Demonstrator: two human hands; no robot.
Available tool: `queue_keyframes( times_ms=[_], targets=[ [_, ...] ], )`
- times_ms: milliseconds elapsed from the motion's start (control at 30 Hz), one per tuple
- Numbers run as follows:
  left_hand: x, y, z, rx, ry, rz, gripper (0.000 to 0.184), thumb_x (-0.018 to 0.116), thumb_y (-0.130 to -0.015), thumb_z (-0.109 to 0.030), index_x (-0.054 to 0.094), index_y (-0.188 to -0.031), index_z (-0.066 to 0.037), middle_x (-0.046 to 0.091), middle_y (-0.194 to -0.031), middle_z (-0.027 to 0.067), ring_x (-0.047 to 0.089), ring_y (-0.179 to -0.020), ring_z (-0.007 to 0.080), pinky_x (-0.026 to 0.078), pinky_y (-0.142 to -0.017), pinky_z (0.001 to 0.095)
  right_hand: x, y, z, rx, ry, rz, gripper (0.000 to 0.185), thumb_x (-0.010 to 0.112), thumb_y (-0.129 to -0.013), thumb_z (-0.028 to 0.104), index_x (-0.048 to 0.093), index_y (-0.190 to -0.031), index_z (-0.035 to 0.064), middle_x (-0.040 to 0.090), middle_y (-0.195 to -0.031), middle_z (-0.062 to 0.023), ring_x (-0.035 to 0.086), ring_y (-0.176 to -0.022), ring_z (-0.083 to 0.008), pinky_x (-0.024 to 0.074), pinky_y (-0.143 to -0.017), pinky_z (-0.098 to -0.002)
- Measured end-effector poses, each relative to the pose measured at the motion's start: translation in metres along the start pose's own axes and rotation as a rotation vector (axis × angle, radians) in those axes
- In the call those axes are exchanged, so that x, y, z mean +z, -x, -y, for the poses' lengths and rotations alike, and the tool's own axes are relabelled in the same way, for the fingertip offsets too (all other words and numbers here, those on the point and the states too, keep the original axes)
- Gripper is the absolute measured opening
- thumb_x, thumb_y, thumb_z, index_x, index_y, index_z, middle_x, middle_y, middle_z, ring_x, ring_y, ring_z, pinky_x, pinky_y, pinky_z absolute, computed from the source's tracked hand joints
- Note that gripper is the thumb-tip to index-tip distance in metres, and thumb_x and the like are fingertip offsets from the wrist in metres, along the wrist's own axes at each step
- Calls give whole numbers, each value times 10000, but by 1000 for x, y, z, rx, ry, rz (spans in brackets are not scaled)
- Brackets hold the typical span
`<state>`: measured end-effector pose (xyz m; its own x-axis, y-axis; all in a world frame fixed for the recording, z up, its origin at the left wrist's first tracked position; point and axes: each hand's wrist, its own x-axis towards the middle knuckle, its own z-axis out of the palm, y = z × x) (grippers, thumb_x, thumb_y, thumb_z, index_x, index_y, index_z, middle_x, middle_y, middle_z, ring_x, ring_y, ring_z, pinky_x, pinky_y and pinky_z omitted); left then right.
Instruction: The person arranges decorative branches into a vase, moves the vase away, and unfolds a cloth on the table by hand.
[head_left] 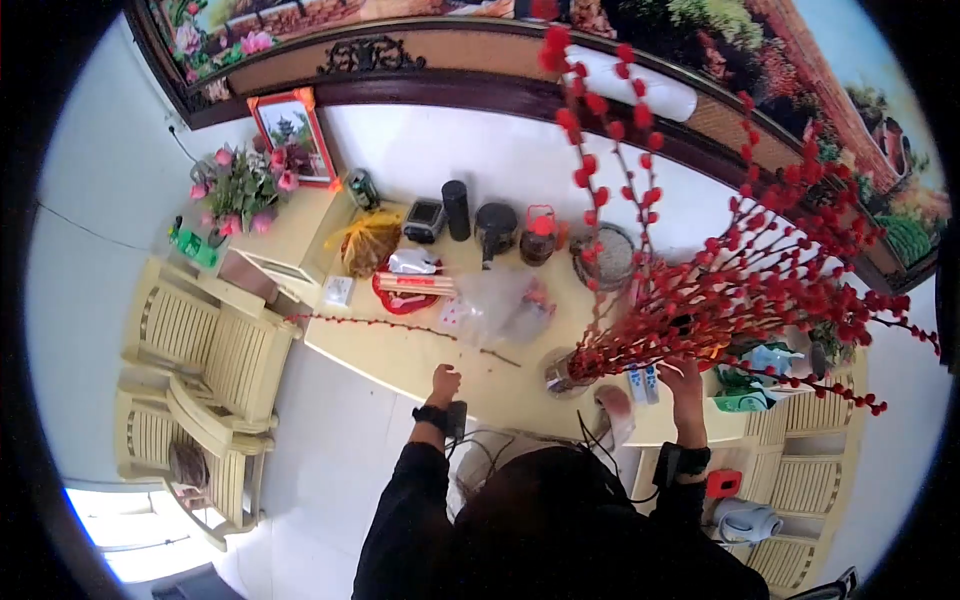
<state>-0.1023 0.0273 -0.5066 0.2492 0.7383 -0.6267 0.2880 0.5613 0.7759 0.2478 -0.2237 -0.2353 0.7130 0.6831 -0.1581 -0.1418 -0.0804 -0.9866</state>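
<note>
My left hand (446,384) hovers at the front edge of the table, fingers loosely bent and apart, holding nothing. Just beyond it, a single red-berry branch (400,324) lies across the tabletop. A large bunch of red-berry branches (690,290) leans to the right out of a clear glass vase (562,374). Right of the vase, my right hand (682,382) is raised against the lower side of the bunch. Its fingers look closed on a red-berry branch (815,385), though the stems partly hide the fingertips.
On the cream table (400,355) are a clear plastic bag (495,305), a red tray (405,298), a yellow bag (370,243), a black cylinder (456,210) and jars. Wooden chairs (215,350) stand left. A framed painting (470,62) hangs behind; a grey kettle (748,521) is lower right.
</note>
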Motion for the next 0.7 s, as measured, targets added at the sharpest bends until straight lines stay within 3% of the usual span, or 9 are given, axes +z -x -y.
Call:
queue_keyframes(
  times_ms=[67,133,167,267,367,433,533,600,700],
  targets=[
    [-5,-18,5,-219,218,107,327,526,-682,-70,411,-985,-24,516,-630,88,495,-487,170,415,-426,323,6,9,7,48,101,-22,397,557,-726,80,400,-1081,-2,480,-987,-93,523,-890,-198,428,-739,-281],
    [16,-26,11,-161,-27,78,262,522,-696,-161,469,-936,-71,508,-604,94,509,-521,199,425,-484,366,12,20,3,116,91,-85,465,557,-730,97,355,-1139,8,484,-986,-111,534,-850,-198,437,-718,-280],
    [23,-29,11,-233,79,100,232,535,-692,-287,541,-844,-113,550,-618,97,556,-581,236,438,-528,371,13,22,-2,133,83,-102,495,568,-723,111,345,-1153,9,486,-990,-114,534,-839,-194,436,-709,-280],
    [42,-88,71,-145,-69,315,211,524,-733,-222,522,-835,-37,545,-672,93,535,-552,224,440,-488,345,12,25,-12,168,71,-78,511,572,-730,104,332,-1174,26,472,-980,-112,538,-839,-209,457,-681,-290],
    [69,-147,128,170,-487,446,208,513,-766,-198,515,-797,8,536,-668,77,510,-511,208,438,-450,326,7,23,-27,199,140,-57,521,571,-747,124,305,-1181,11,464,-977,-130,545,-828,-233,468,-683,-311],
    [100,-140,114,612,-1266,256,263,522,-663,-343,587,-739,-100,598,-677,122,592,-659,269,453,-563,369,15,30,-20,161,194,-44,529,574,-753,159,299,-1178,4,463,-988,-141,549,-816,-239,470,-673,-309],
    [101,-64,10,487,-1275,296,268,487,-781,-251,521,-611,-46,461,-474,40,442,-414,159,344,-353,278,22,38,-12,174,284,-94,491,551,-729,103,328,-1157,17,491,-987,-118,563,-790,-206,467,-657,-281],
    [113,-89,45,520,-1388,216,256,478,-784,-280,496,-617,-87,448,-467,7,409,-383,141,301,-335,259,20,46,-12,197,327,-136,484,541,-728,92,330,-1158,19,492,-982,-116,562,-789,-203,465,-655,-279],
    [130,-100,59,161,-1126,137,229,486,-760,-266,550,-716,-51,496,-560,80,456,-502,222,344,-423,314,10,57,-18,225,327,-142,463,516,-737,67,327,-1156,10,492,-976,-120,561,-787,-209,463,-655,-285]
  ],
)
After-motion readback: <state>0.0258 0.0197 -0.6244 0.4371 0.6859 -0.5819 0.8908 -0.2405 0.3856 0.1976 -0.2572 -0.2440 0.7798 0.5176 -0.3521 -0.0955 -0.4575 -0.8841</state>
